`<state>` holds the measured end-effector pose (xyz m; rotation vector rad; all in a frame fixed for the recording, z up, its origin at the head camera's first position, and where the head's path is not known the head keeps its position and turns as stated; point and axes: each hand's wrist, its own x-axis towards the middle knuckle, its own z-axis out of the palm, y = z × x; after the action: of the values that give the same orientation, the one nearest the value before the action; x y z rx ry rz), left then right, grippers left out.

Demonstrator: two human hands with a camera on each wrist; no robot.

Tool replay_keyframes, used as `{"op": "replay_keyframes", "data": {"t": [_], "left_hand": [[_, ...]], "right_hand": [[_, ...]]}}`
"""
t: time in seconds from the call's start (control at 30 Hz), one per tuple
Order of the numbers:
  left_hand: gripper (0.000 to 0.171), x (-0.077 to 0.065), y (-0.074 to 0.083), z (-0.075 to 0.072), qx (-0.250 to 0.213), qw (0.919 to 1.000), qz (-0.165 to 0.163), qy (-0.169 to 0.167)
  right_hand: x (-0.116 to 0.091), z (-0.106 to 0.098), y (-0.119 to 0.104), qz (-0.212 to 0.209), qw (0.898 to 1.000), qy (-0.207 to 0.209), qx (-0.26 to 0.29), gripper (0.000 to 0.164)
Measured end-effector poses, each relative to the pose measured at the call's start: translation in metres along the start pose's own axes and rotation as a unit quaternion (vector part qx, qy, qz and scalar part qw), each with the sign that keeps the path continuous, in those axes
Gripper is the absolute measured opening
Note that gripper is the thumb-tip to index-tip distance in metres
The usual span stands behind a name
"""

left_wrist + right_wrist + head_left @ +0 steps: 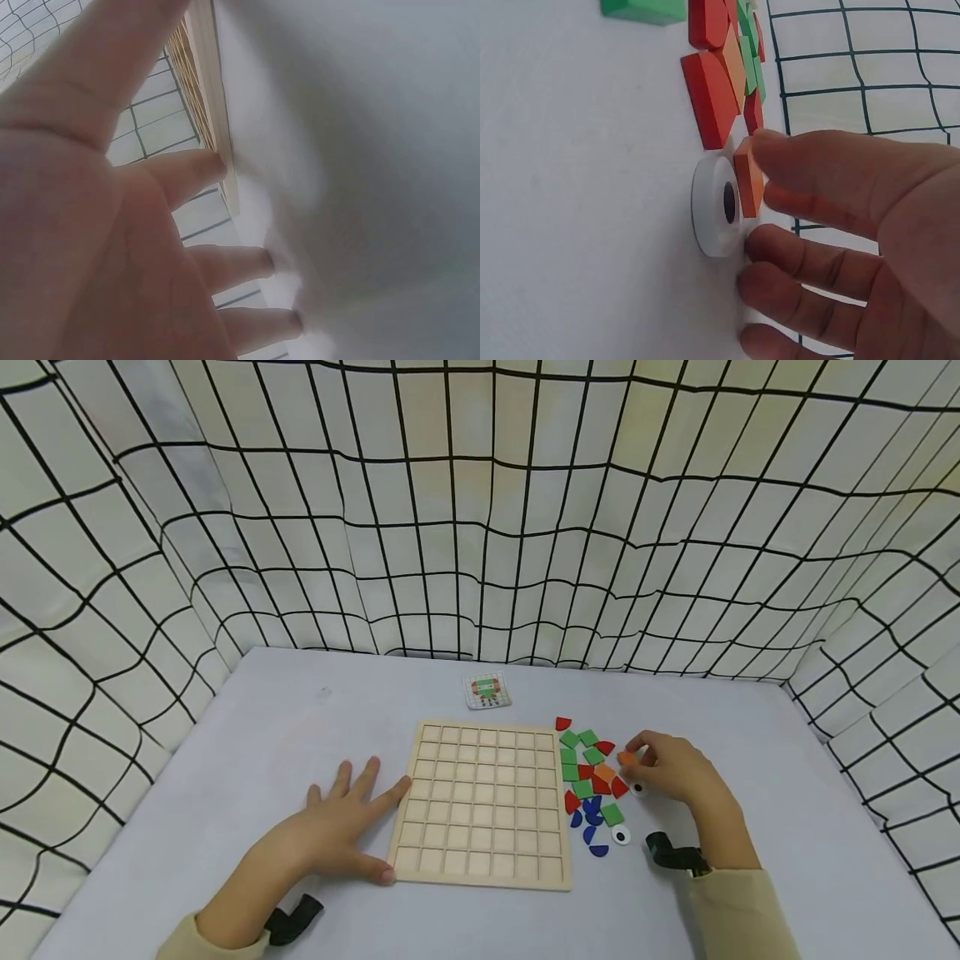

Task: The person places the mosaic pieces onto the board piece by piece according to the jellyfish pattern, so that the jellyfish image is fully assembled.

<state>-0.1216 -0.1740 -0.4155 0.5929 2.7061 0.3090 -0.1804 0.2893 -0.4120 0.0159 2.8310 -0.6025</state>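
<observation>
A wooden grid board [483, 887] with square cells lies on the white table. My left hand [337, 831] spreads its fingers at the board's left side, thumb and index fingertip touching the frame. In the left wrist view its other fingertips rest on the table beside the board edge [214, 90]. To the right of the board, my right hand [678, 768] pinches an orange square tile [750, 178] between thumb and index finger, low over the table. A white disc with a black dot [716, 206] lies right beside that tile, partly under the hand in the head view.
Loose pieces lie along the board's right side: green squares [612, 814], red quarter-rounds [572, 802], blue half-rounds [598, 851], another orange tile [604, 772] and a second white disc [621, 835]. A small pattern card [487, 691] lies behind the board. Black netting surrounds the table.
</observation>
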Motion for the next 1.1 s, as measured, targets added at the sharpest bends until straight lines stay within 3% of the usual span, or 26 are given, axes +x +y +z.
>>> {"op": "replay_keyframes", "data": {"t": [0.2,0.37,0.63,1.1], "left_hand": [[0.119,-0.001,0.001,-0.001,0.0,1.0,0.003,0.0],[0.118,-0.001,0.0,0.0,-0.001,1.0,0.003,-0.002],[0.117,-0.003,0.001,0.0,-0.004,1.0,-0.001,-0.004],[0.117,-0.004,-0.001,0.0,-0.004,1.0,-0.002,-0.001]], "right_hand": [[0.005,0.004,0.0,-0.036,0.999,0.018,0.014,0.045],[0.009,0.012,-0.007,-0.059,0.998,0.023,-0.006,0.044],[0.009,0.019,-0.015,-0.048,0.997,0.047,-0.022,0.027],[0.009,0.019,-0.016,-0.047,0.997,0.057,-0.021,0.023]]}}
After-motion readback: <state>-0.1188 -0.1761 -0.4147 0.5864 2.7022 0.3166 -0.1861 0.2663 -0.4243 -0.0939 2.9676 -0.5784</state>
